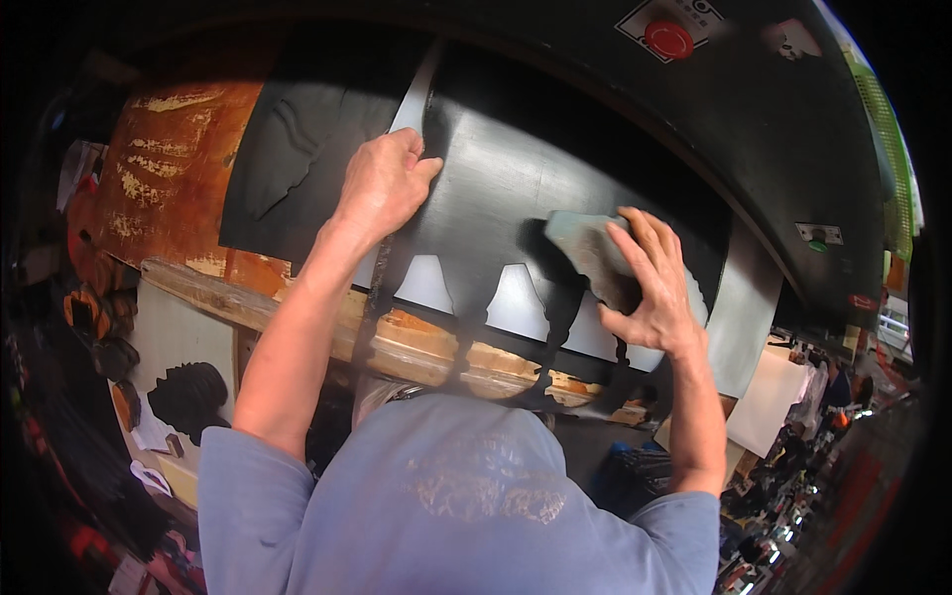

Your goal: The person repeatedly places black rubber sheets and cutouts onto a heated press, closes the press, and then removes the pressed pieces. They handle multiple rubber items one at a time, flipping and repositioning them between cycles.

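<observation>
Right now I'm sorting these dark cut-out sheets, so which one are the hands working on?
The big glossy black sheet with pointed notches along its lower edge: the left hand presses it, the right hand rubs it with a grey cloth. The matte sheet lies untouched.

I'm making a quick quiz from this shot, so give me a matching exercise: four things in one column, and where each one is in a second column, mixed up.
Things:
1. left hand
2. right hand
3. red round button
4. grey cloth

Places:
A. on the dark machine housing, top of the picture
B. under the right hand, against the black sheet
C. pressing the black sheet near its upper left edge
D. spread over the cloth at the sheet's right side

Pairs: 1-C, 2-D, 3-A, 4-B
</observation>
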Demonstrator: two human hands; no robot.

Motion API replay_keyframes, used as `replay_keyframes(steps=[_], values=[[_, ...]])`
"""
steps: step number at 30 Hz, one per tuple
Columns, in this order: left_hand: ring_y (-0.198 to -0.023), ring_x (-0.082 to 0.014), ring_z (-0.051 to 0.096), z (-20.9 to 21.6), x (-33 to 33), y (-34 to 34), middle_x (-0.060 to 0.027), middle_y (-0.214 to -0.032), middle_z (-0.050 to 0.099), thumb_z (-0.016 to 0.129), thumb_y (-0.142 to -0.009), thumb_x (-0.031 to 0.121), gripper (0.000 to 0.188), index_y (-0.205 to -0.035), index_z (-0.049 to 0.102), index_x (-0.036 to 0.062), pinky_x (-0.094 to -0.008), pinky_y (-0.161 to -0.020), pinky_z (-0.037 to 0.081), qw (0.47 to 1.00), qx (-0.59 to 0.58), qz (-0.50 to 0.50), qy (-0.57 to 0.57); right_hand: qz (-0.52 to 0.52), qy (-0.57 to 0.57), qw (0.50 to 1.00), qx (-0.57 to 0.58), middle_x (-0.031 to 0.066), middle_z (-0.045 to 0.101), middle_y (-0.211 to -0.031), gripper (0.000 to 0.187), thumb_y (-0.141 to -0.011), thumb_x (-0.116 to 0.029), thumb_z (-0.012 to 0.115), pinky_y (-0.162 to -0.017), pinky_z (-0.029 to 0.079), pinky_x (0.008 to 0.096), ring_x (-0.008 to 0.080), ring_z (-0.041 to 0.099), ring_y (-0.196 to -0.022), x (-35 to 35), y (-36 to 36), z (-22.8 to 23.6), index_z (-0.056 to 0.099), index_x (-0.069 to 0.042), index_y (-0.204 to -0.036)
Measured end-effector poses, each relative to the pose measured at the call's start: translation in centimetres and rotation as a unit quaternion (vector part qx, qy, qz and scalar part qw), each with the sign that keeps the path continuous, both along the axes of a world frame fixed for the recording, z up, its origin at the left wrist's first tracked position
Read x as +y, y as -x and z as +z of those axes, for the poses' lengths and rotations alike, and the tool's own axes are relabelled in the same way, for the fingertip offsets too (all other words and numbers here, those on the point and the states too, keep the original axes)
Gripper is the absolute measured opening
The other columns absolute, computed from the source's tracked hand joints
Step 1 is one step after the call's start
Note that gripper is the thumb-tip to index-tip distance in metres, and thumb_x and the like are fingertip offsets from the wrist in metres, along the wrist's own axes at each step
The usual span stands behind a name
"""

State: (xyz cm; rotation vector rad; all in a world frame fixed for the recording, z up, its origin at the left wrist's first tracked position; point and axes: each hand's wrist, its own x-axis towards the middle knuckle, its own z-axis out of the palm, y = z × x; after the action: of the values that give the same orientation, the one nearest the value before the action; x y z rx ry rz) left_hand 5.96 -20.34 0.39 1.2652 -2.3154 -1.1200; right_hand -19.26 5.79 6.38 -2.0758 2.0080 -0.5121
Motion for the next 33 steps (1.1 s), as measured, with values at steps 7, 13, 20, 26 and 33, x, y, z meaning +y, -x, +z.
replay_keyframes(steps=[7,13,20,26,33], values=[[-0.079,-0.0159,0.067,-1.0,2.1,-0.4,-0.0131,-0.095,0.072,0.07,-0.102,0.015,0.026,-0.12,0.073,-0.0038,-0.033,-0.074,0.057,0.986,0.139,0.08,0.04,0.285,-0.033,0.95,0.124,0.0121,0.054,-0.157,0.076,-0.081,0.005,0.071,-0.133,0.025,0.0599,0.0356,0.041,-0.155,-11.3,-2.2,0.0,0.06,-0.021,-0.151],[-0.118,-0.0305,0.069,-2.9,5.9,-3.0,-0.0203,-0.131,0.072,0.057,-0.102,-0.003,0.041,-0.142,0.066,-0.0015,-0.0401,-0.106,0.053,0.966,0.217,-0.009,0.14,-0.113,0.058,0.983,-0.133,0.0261,0.05,-0.159,0.064,-0.088,-0.006,0.072,-0.126,0.036,0.0519,0.0457,0.045,-0.15,-10.4,-4.6,-5.7,0.058,-0.004,-0.151],[-0.123,-0.0402,0.065,-3.7,5.8,-2.2,-0.0229,-0.143,0.067,0.066,-0.087,-0.009,0.053,-0.14,0.065,-0.0055,-0.0463,-0.107,0.053,0.961,0.199,-0.067,0.181,-0.138,0.136,0.97,-0.148,0.0276,0.059,-0.152,0.061,-0.089,-0.017,0.079,-0.126,0.03,0.0576,0.0424,0.052,-0.147,-8.0,-6.5,-9.7,0.064,0.001,-0.145],[-0.128,-0.035,0.065,-3.8,6.3,-3.4,-0.0182,-0.136,0.072,0.069,-0.086,-0.009,0.046,-0.132,0.072,-0.0029,-0.0435,-0.11,0.052,0.968,0.202,-0.039,0.145,-0.105,0.063,0.985,-0.118,0.0236,0.054,-0.158,0.05,-0.095,-0.022,0.071,-0.13,0.019,0.0596,0.0425,0.043,-0.153,-8.1,-5.8,-9.2,0.069,-0.015,-0.145],[-0.129,-0.0381,0.063,-2.9,5.8,-3.2,-0.0173,-0.135,0.072,0.065,-0.088,-0.01,0.042,-0.129,0.073,-0.0025,-0.0463,-0.11,0.051,0.957,0.195,-0.056,0.209,-0.122,0.135,0.966,-0.186,0.0212,0.057,-0.154,0.054,-0.097,-0.014,0.07,-0.124,0.035,0.0503,0.0398,0.049,-0.146,-8.5,-5.9,-9.5,0.061,-0.007,-0.149]])
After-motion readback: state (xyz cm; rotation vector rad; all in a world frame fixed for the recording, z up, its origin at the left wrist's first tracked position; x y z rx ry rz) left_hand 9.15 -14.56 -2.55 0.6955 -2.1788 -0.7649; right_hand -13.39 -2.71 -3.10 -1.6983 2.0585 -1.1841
